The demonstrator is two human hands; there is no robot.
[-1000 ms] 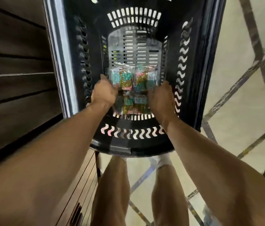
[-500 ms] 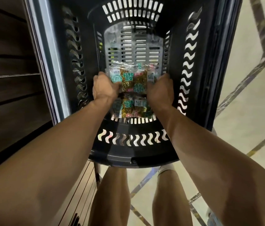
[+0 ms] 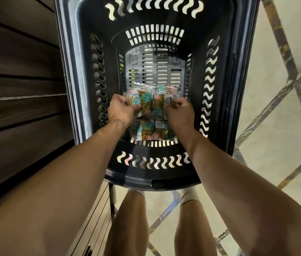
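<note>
above a pale tiled floor [image 3: 275, 126], inside a black slotted basket [image 3: 218, 115], the left hand [image 3: 121, 110] and right hand [image 3: 180, 112] curl their fingers round snack packets [image 3: 148, 103] near the bottom.

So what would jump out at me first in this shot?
Two bare arms reach down into a deep black slotted basket that fills the upper middle. At its bottom the left hand and right hand grip the sides of green and yellow snack packets. More packets lie just nearer the person.
</note>
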